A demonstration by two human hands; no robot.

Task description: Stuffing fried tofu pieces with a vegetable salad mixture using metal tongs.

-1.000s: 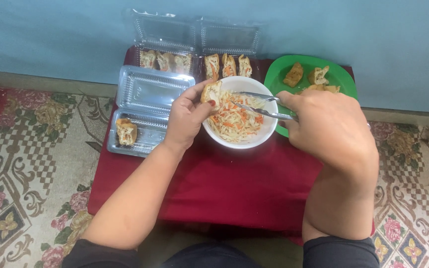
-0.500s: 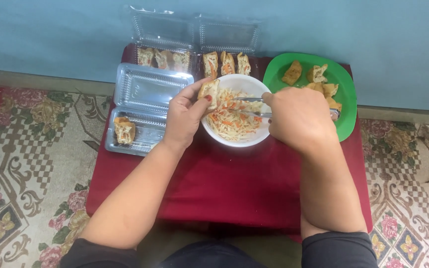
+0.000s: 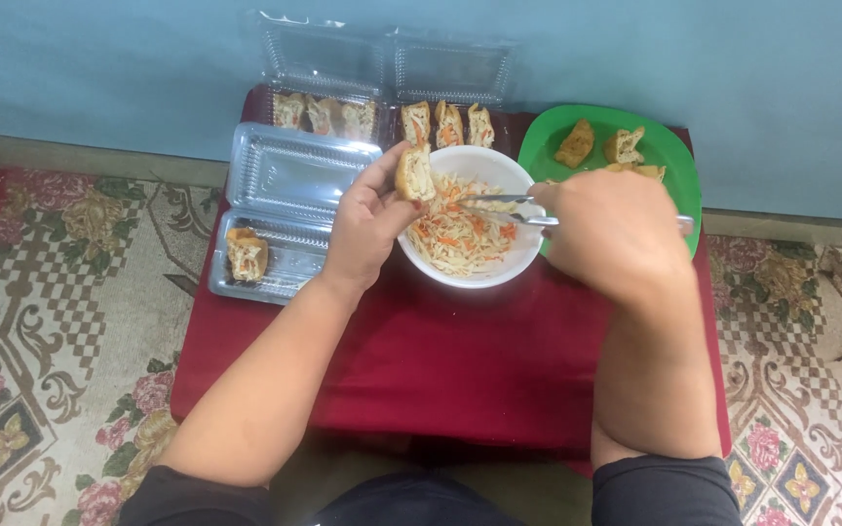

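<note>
A fried tofu pocket (image 3: 414, 171) is pinched between the thumb and curled fingers of the left hand (image 3: 367, 226), its slit side turned up and tipped toward the right, so that the opening faces the tongs and stays over the bowl. The fingers are closed only as far as the pocket's sides, enough to grip without crushing it. Just beside them, over the rim of the white bowl (image 3: 499, 273), the pocket is kept where any dropped shreds would fall back into the food. The right hand (image 3: 611, 229) is closed in a fist around metal tongs (image 3: 499, 206), whose tips are laid low over the shredded vegetable filling (image 3: 455, 234), pointing toward the left fingers. Beyond the left fingers, farther from the person, two clear trays of filled pieces (image 3: 445, 124) are lined up with lids open. To the outer side of the left hand an open clear plastic box (image 3: 289, 185) is set, one stuffed piece (image 3: 246, 253) lying in its near half. Behind the right hand, unfilled fried pieces are kept on a green plate (image 3: 674, 156). Everything is placed on a red cloth (image 3: 479, 360) over a low table.
</note>
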